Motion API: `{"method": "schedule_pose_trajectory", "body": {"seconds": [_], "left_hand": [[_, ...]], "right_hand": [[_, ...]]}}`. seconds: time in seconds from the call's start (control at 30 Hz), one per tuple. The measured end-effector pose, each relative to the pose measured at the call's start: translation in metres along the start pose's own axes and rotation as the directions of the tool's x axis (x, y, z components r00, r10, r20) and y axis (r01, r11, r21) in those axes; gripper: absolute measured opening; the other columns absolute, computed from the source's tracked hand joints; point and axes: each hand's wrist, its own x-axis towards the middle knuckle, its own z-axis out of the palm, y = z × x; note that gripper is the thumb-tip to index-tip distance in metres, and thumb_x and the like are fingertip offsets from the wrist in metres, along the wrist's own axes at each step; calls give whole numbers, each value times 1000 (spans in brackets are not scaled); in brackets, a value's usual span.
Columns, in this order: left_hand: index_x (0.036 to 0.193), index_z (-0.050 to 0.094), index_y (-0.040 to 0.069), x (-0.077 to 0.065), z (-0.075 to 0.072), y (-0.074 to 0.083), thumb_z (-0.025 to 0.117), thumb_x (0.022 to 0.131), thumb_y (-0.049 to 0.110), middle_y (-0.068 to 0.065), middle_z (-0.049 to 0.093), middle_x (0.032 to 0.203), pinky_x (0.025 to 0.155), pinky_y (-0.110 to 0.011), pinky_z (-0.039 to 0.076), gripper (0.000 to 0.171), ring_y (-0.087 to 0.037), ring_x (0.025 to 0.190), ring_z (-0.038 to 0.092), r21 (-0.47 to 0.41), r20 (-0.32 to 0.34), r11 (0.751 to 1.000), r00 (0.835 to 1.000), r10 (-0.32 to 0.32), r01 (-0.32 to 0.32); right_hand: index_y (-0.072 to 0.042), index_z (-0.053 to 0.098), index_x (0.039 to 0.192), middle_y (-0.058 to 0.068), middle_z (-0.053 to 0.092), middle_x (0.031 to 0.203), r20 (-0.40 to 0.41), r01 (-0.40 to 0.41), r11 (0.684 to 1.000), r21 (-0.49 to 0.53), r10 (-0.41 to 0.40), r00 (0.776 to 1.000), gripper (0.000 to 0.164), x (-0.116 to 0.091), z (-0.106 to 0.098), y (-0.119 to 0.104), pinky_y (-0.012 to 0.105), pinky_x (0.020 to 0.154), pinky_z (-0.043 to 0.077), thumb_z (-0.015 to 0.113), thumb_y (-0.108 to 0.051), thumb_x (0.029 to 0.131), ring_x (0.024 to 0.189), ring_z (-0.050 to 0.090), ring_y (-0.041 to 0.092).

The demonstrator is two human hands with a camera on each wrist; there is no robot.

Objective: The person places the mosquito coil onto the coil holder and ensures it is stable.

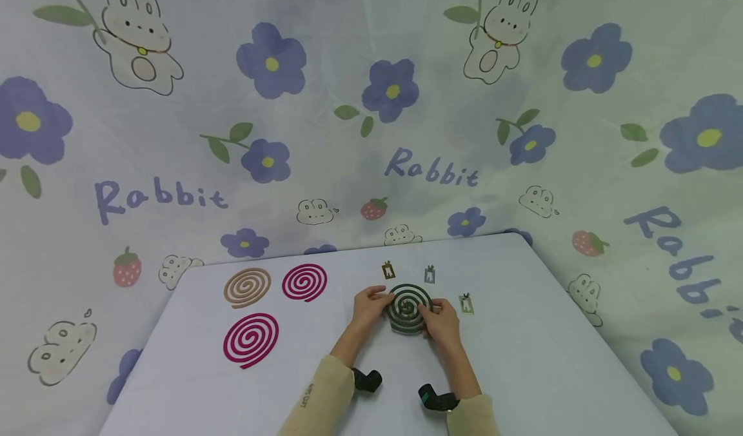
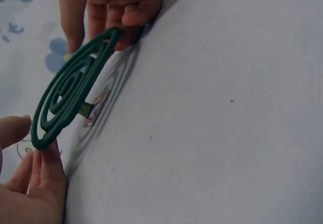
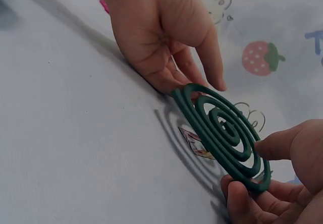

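Note:
A dark green mosquito coil [image 1: 409,290] is held a little above the white table, between both hands. At its left edge my left hand [image 1: 368,307] has the thumb above and fingers below. My right hand [image 1: 444,325] pinches the right edge, its thumb [image 3: 277,146] on the upper face and fingers underneath. Beneath the coil is a small shiny metal stand [image 2: 96,110], with a tab rising to the coil's underside. Whether the tab is fixed in the coil's centre I cannot tell.
On the left lie a tan coil [image 1: 247,287] and two magenta coils [image 1: 304,282]. Small metal stands lie beyond and to the right: a gold one [image 1: 388,270], a silver one [image 1: 429,275] and a pale gold one [image 1: 466,303]. A patterned cloth [image 1: 325,158] hangs behind the table [image 1: 522,371].

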Motion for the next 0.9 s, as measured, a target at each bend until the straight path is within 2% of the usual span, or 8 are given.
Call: {"method": "schedule_pose_trajectory", "body": {"seconds": [0.2,0.4,0.53,0.63,0.73,0.9], "left_hand": [[115,64,-6,-1,-2,1,77,83,12,-8,64,88,63,-24,48,39,-13,75,58,17,0,1000,1000,14,-14],[110,67,-5,-1,-1,0,77,81,6,-7,64,85,61,-21,47,32,-12,75,58,14,9,1000,1000,21,-21],[109,68,-3,3,0,-1,76,82,6,-7,64,89,65,-20,49,30,-12,80,58,12,26,1000,999,22,-22],[111,68,-4,6,1,-1,76,83,7,-7,66,93,69,-20,50,31,-12,84,59,-27,37,1000,999,15,-14],[115,66,-5,7,1,-1,76,83,7,-8,66,96,72,-21,50,36,-12,86,60,-72,61,997,998,3,1],[125,58,-4,4,1,-2,75,83,4,-10,67,100,75,-25,52,46,-14,88,62,-143,137,989,991,-14,34]], "right_hand": [[6,53,120,15,64,90,-23,29,998,-47,-30,999,39,-1,-3,1,25,43,48,67,-15,90,50,56,17],[2,57,119,13,64,91,-36,38,999,-13,-38,999,35,-1,-4,2,26,49,51,69,-13,90,64,59,16],[3,57,117,13,65,88,-47,73,997,-6,-74,996,36,0,-3,0,26,53,50,71,-11,87,69,60,17],[6,56,117,14,67,88,-27,96,995,34,-96,995,39,2,1,-4,25,59,50,73,-10,85,74,62,18],[7,56,116,16,69,92,-14,80,992,96,-79,997,40,5,6,-6,24,65,51,74,-9,85,80,64,19],[7,59,112,16,68,98,-24,50,988,143,-47,999,37,9,10,-5,25,69,52,75,-11,84,86,64,21]]}}
